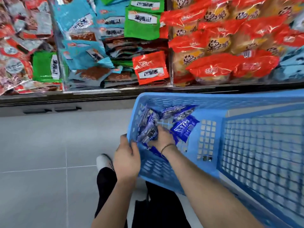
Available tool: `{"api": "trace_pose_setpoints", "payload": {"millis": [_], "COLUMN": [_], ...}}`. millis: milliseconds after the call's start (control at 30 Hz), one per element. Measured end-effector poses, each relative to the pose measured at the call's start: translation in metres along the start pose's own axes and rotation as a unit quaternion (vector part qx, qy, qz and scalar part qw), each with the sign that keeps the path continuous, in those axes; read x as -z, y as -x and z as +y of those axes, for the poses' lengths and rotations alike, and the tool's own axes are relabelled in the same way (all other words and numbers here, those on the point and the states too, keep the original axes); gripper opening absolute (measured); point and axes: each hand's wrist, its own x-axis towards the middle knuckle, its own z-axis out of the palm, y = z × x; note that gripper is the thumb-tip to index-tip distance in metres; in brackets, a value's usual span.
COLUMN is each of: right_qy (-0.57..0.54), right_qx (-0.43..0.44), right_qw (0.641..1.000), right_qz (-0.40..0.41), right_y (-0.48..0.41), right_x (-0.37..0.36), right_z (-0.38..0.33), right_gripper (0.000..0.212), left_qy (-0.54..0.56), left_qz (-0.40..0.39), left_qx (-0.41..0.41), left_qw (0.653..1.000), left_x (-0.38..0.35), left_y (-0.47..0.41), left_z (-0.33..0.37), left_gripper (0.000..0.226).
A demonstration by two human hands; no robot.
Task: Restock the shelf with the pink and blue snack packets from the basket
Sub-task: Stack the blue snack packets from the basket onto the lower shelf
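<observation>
A light blue plastic basket [246, 102] tilts toward me on the right, with several dark blue snack packets [185, 127] lying at its low end. My right hand [162, 137] reaches inside the basket and is closed around a bunch of blue packets [147, 134]. My left hand [126, 158] grips the basket's near left rim, thumb outside and fingers over the edge. No pink packets show in the basket. The shelf [82, 94] runs across the top of the view, packed with red, teal and green snack bags.
Clear dividers [56, 46] split the shelf into bins. Large orange-red bread bags [222, 46] fill the right bin. Grey tiled floor [41, 153] lies to the left. My dark trouser leg and a white shoe [102, 162] are below the basket.
</observation>
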Motion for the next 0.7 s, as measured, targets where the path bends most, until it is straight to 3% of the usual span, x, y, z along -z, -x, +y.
{"api": "trace_pose_setpoints", "payload": {"millis": [100,233,333,400,467,533,600,700], "right_qy": [-0.076,-0.268,-0.367,-0.446,-0.524,-0.558,-0.552,-0.486], "right_qx": [0.051,0.095,0.102,0.083,0.063,0.03,0.0,0.015], "right_qw": [0.995,0.957,0.923,0.891,0.849,0.829,0.833,0.871], "right_qz": [0.032,0.054,0.056,0.031,0.006,-0.008,-0.026,-0.073], "right_y": [0.018,0.052,0.079,0.095,0.106,0.11,0.109,0.095], "right_x": [0.002,0.019,0.04,0.049,0.05,0.048,0.047,0.049], "right_z": [0.002,0.001,-0.001,-0.002,-0.006,-0.015,-0.019,-0.019], "right_gripper": [0.038,0.024,0.02,0.019,0.014,0.022,0.027,0.009], "left_qy": [0.027,0.074,0.1,0.12,0.174,0.252,0.305,0.295], "left_qz": [-0.008,-0.04,-0.043,-0.033,-0.042,-0.103,-0.162,-0.166], "left_qx": [0.001,-0.011,-0.064,-0.089,-0.103,-0.075,-0.036,-0.006], "left_qw": [1.0,0.996,0.992,0.988,0.978,0.959,0.938,0.941], "left_x": [0.0,0.008,0.018,0.023,0.032,0.041,0.048,0.054], "left_y": [0.0,0.006,0.01,0.014,0.02,0.022,0.02,0.011], "left_z": [-0.002,0.003,0.01,0.019,0.032,0.045,0.051,0.05], "left_gripper": [0.004,0.063,0.08,0.074,0.05,0.035,0.036,0.009]}}
